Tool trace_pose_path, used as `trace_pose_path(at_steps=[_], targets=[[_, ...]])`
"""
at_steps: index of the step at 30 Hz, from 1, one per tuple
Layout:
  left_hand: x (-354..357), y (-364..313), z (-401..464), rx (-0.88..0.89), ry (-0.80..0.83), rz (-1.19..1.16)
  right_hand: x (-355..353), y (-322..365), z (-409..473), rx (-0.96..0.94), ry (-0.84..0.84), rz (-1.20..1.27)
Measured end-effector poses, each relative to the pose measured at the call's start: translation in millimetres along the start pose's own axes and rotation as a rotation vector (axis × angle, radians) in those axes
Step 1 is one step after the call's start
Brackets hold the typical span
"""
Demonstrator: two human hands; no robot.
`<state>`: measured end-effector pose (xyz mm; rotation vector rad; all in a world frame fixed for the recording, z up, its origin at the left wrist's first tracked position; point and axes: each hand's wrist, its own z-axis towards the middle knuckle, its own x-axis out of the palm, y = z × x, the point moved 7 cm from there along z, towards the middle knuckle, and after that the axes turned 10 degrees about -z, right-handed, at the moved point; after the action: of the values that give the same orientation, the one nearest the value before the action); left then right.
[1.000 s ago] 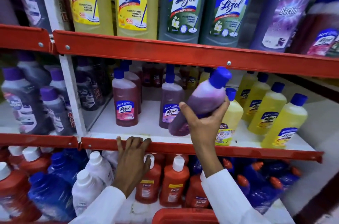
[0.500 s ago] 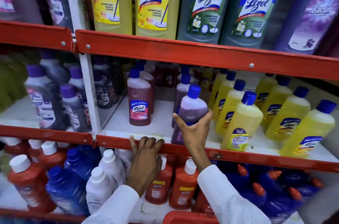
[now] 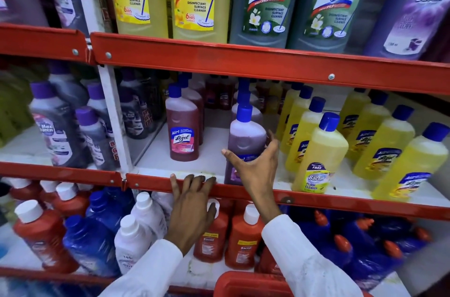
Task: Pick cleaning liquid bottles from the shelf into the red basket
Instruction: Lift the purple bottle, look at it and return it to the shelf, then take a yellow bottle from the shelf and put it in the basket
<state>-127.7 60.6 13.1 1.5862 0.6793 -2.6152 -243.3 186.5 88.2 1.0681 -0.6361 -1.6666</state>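
Note:
A purple Lizol bottle [image 3: 247,136] with a blue cap stands upright on the middle shelf. My right hand [image 3: 253,172] is spread in front of its lower half, thumb at its left edge and fingers past its right side, not closed on it. My left hand [image 3: 192,206] rests on the red front rail [image 3: 316,201] of that shelf, fingers draped over the lip, holding no bottle. Only the rim of the red basket [image 3: 243,282] shows at the bottom edge, below my right sleeve.
A red-brown Lizol bottle [image 3: 182,131] stands left of the purple one, and several yellow bottles [image 3: 321,150] crowd its right. Large Lizol bottles fill the top shelf above a red rail [image 3: 243,58]. Orange, white and blue bottles pack the bottom shelf.
My right hand brought the tilted purple bottle down, stood it upright on the middle shelf and spread its fingers off it. The left hand stayed on the rail.

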Motion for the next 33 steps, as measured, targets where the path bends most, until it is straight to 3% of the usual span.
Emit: trace_pose_path(at_steps=[3,8,11,14,17,23,27,31,33], targets=[[-2.5,-11.2,-6.8,-0.007,-0.045,-0.003,-34.2,-10.0,-10.3,-0.020,-0.115,-0.017],[-2.2,-73.0,-12.5,0.201,-0.209,-0.054,-114.2,-51.8,-25.0,-0.062,-0.525,0.041],[8.8,-111.7,-5.8,0.289,-0.206,-0.106,-139.0,-71.2,-13.0,-0.026,-0.608,-0.110],[28.7,-140.7,3.1,0.310,-0.110,-0.125,-134.2,-79.0,16.7,0.052,-0.413,-0.232],[46.9,-154.2,12.6,0.256,-0.009,-0.082,-120.7,-86.4,44.7,0.075,-0.179,-0.159],[68.0,-154.3,17.8,0.138,0.089,-0.053,-136.3,-94.6,66.4,0.066,-0.068,0.078],[68.5,-152.0,19.1,0.094,0.057,-0.117,-159.7,-75.8,72.1,-0.021,0.107,0.548],[70.2,-151.8,19.6,0.087,0.076,-0.159,-158.9,-37.3,62.2,-0.030,0.659,1.252],[70.5,-151.9,19.4,0.095,0.088,-0.177,-165.2,-10.5,50.7,-0.101,0.837,1.471]])
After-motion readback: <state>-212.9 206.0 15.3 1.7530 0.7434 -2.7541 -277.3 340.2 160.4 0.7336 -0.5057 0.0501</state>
